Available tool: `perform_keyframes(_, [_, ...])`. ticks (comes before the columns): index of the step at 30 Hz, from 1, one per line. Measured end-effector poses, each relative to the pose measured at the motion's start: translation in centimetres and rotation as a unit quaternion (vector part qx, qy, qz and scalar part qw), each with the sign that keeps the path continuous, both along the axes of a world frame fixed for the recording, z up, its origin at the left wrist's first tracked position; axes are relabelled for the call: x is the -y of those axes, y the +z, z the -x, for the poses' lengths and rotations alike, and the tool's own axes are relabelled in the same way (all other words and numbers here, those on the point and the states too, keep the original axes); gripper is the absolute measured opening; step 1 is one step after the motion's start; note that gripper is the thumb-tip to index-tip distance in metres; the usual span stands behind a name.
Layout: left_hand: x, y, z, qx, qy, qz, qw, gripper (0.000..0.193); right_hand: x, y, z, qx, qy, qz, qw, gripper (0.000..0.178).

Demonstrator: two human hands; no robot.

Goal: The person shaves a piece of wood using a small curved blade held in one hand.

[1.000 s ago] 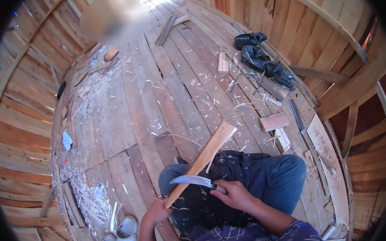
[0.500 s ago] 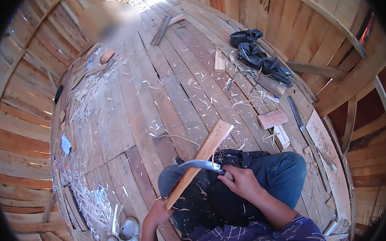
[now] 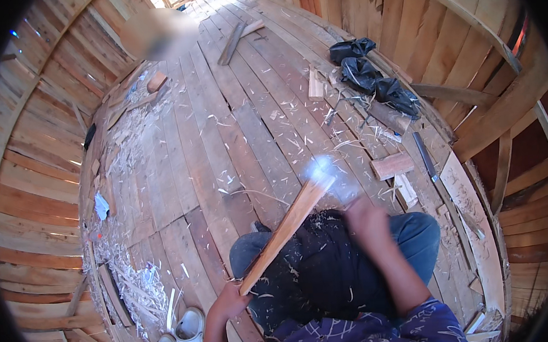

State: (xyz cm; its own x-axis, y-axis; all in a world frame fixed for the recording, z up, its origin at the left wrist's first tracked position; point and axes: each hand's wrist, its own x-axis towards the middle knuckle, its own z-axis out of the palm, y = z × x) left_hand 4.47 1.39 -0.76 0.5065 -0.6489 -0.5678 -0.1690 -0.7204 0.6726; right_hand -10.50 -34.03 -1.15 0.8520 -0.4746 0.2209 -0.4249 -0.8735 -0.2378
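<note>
A long, flat strip of wood [image 3: 284,237] slants up and away across my lap. My left hand [image 3: 230,302] is closed round its near end, by my left knee. At its far end, my right hand [image 3: 366,223] grips a curved knife [image 3: 345,189], whose bright blade is smeared by motion. Whether the blade touches the wood cannot be made out. Pale wood chips lie on the dark cloth [image 3: 321,256] over my lap.
Shavings [image 3: 139,285] heap at the left, near a pair of clogs [image 3: 189,326]. At the right lie a straight long-bladed tool [image 3: 425,156], a wood block [image 3: 392,166] and a pale board [image 3: 474,214]. Black plastic bags [image 3: 359,76] rest by the right wall.
My right hand has moved forward with the curved knife, from mid-strip to the wood's far end. My left hand keeps its hold on the near end.
</note>
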Motion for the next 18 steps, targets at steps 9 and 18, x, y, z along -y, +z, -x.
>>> perform_keyframes(9, [1.0, 0.6, 0.1, -0.013, 0.012, -0.009, 1.0, 0.028, -0.9, 0.7, 3.4, 0.202, -0.099, -0.376, 0.899, 0.028])
perform_keyframes(18, [1.1, 0.0, 0.2, -0.022, 0.026, -0.009, 0.999, 0.024, -7.0, 1.2, 0.6, 0.073, 0.131, -0.348, 0.925, 0.03])
